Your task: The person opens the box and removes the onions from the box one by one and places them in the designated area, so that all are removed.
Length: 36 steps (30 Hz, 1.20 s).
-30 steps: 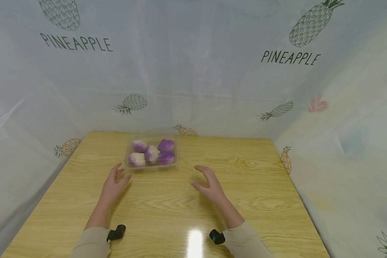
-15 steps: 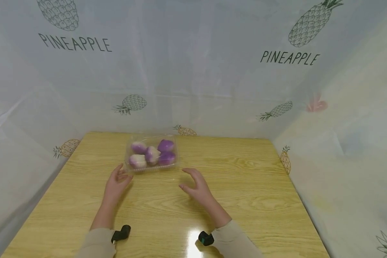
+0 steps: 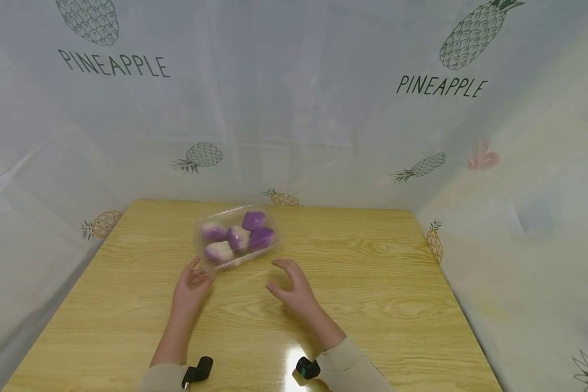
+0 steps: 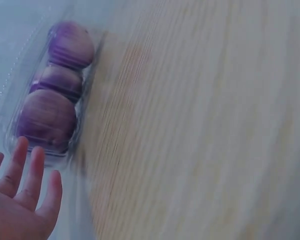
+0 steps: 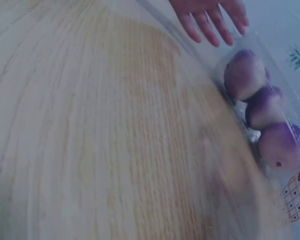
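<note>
A clear plastic clamshell box (image 3: 235, 262) holding several purple-and-white turnips (image 3: 219, 252) lies at an angle near the back left of the table. My left hand (image 3: 190, 288) is at its front left corner and grips that corner between thumb and fingers. In the left wrist view the fingers (image 4: 34, 172) of this hand overlap the box's end below the lowest turnip (image 4: 46, 120). My right hand (image 3: 296, 288) is just right of the box's front, apart from it, with thumb and index finger spread in a curve and nothing between them.
The wood-grain table (image 3: 372, 305) meets a hanging sheet (image 3: 294, 109) printed with pineapples at its back and sides. A black wrist camera (image 3: 198, 370) sits at the left sleeve, another camera (image 3: 307, 368) at the right sleeve.
The left hand has moved right and toward me, bringing the box's left end with it, so the box has turned. The right hand has come left, closer to the box.
</note>
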Tool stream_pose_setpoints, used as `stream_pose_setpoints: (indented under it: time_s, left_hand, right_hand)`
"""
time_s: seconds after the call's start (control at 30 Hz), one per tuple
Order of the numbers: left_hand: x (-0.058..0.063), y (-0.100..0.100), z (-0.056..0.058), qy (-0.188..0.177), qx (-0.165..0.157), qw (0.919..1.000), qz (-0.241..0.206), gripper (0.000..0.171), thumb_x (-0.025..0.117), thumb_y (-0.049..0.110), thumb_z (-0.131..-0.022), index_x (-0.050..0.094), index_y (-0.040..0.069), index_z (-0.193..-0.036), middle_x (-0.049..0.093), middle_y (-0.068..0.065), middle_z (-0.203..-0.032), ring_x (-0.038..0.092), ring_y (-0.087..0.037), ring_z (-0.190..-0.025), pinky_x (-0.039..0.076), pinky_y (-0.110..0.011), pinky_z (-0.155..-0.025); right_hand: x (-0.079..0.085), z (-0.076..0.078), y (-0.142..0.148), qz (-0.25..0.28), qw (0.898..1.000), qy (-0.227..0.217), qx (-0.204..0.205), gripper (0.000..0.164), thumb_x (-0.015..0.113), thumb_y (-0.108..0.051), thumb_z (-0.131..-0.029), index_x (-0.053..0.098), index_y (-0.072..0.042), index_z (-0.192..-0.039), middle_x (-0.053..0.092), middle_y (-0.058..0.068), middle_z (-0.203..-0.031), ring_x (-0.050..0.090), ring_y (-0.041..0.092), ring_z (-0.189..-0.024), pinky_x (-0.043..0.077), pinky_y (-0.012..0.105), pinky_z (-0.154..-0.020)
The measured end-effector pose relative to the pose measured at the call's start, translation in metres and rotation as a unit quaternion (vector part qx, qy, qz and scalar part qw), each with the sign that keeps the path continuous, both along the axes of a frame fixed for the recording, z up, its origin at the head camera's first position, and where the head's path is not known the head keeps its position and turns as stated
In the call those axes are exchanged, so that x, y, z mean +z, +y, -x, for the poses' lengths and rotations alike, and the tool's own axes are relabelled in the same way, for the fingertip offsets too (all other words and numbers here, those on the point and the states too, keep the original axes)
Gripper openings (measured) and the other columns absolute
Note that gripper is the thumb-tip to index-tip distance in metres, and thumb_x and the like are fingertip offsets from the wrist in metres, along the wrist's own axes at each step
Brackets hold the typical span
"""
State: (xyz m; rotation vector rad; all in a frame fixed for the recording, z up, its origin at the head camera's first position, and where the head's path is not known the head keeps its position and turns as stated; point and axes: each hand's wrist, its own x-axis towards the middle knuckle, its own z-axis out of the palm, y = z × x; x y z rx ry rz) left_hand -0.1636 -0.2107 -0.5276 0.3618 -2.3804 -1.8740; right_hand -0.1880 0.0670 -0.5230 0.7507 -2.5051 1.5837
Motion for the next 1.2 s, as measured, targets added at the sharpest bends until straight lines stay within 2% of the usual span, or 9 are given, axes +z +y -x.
stream_pose_setpoints:
  time_s: [0.13, 0.33, 0.4, 0.53, 0.63, 0.87, 1.07, 1.2]
  left_hand:
    - [-0.002, 0.011, -0.005, 0.006, -0.007, 0.9998, -0.018, 0.071, 0.067, 0.023, -0.094, 0.028, 0.012, -0.152, 0.053, -0.015, -0.13, 0.051, -0.025, -0.114, 0.045, -0.039, -0.097]
    - [-0.007, 0.024, -0.013, 0.001, -0.027, 0.9985, -0.048, 0.067, 0.067, 0.022, -0.094, 0.03, 0.011, -0.149, 0.052, -0.014, -0.134, 0.049, -0.024, -0.117, 0.042, -0.048, -0.103]
    - [-0.008, 0.028, -0.014, 0.002, -0.026, 0.998, -0.058, 0.061, 0.067, 0.02, -0.094, 0.036, 0.009, -0.144, 0.053, -0.014, -0.134, 0.051, -0.02, -0.115, 0.045, -0.043, -0.1]
    - [-0.011, 0.036, -0.017, 0.014, -0.016, 0.9961, -0.086, 0.045, 0.067, 0.012, -0.093, 0.045, 0.003, -0.13, 0.058, -0.016, -0.126, 0.057, -0.01, -0.104, 0.049, -0.024, -0.089]
    - [-0.012, 0.043, -0.021, 0.027, -0.024, 0.9939, -0.104, 0.038, 0.067, 0.009, -0.092, 0.048, -0.001, -0.123, 0.061, -0.016, -0.119, 0.059, -0.007, -0.099, 0.05, -0.019, -0.085]
    - [-0.013, 0.058, -0.031, 0.032, -0.053, 0.9888, -0.136, 0.032, 0.069, 0.011, -0.091, 0.052, -0.004, -0.115, 0.062, -0.016, -0.116, 0.059, -0.012, -0.102, 0.05, -0.023, -0.089]
    - [-0.017, 0.068, -0.034, 0.049, -0.051, 0.9852, -0.156, 0.024, 0.07, 0.007, -0.09, 0.057, -0.01, -0.101, 0.064, -0.017, -0.111, 0.062, -0.012, -0.1, 0.05, -0.023, -0.088]
    - [-0.017, 0.073, -0.037, 0.037, -0.048, 0.9868, -0.15, 0.023, 0.071, 0.009, -0.09, 0.059, -0.01, -0.096, 0.065, -0.012, -0.106, 0.062, -0.013, -0.097, 0.051, -0.023, -0.085]
  right_hand:
    - [-0.001, -0.003, -0.004, 0.002, 1.0, -0.009, -0.005, 0.055, 0.072, -0.029, -0.088, 0.053, -0.01, -0.136, 0.05, 0.005, -0.139, 0.042, 0.026, -0.13, 0.033, 0.052, -0.108]
    - [-0.004, -0.006, -0.009, -0.001, 1.0, -0.008, -0.004, 0.055, 0.073, -0.028, -0.087, 0.054, -0.013, -0.136, 0.051, 0.002, -0.138, 0.042, 0.024, -0.13, 0.034, 0.05, -0.109]
    - [-0.004, -0.007, -0.01, 0.002, 1.0, -0.007, 0.001, 0.055, 0.073, -0.028, -0.087, 0.053, -0.01, -0.135, 0.051, 0.003, -0.138, 0.043, 0.025, -0.13, 0.035, 0.051, -0.107]
    - [-0.004, -0.009, -0.014, 0.003, 1.0, -0.004, 0.013, 0.056, 0.073, -0.029, -0.087, 0.053, -0.007, -0.135, 0.051, 0.003, -0.137, 0.043, 0.025, -0.128, 0.037, 0.051, -0.106]
    - [-0.005, -0.009, -0.017, -0.003, 1.0, 0.012, 0.015, 0.056, 0.074, -0.029, -0.087, 0.054, -0.007, -0.134, 0.052, 0.003, -0.136, 0.044, 0.024, -0.127, 0.038, 0.049, -0.105]
    - [-0.01, -0.012, -0.021, -0.008, 0.998, 0.059, 0.019, 0.053, 0.077, -0.024, -0.083, 0.057, -0.01, -0.13, 0.055, 0.002, -0.13, 0.046, 0.022, -0.122, 0.042, 0.045, -0.102]
    - [-0.015, -0.011, -0.024, -0.016, 0.995, 0.093, 0.025, 0.048, 0.082, -0.016, -0.078, 0.064, -0.011, -0.122, 0.059, 0.0, -0.124, 0.047, 0.021, -0.119, 0.041, 0.04, -0.101]
    - [-0.015, -0.014, -0.024, -0.029, 0.992, 0.124, 0.008, 0.04, 0.084, -0.016, -0.074, 0.069, -0.012, -0.111, 0.06, -0.001, -0.118, 0.047, 0.02, -0.116, 0.04, 0.04, -0.1]
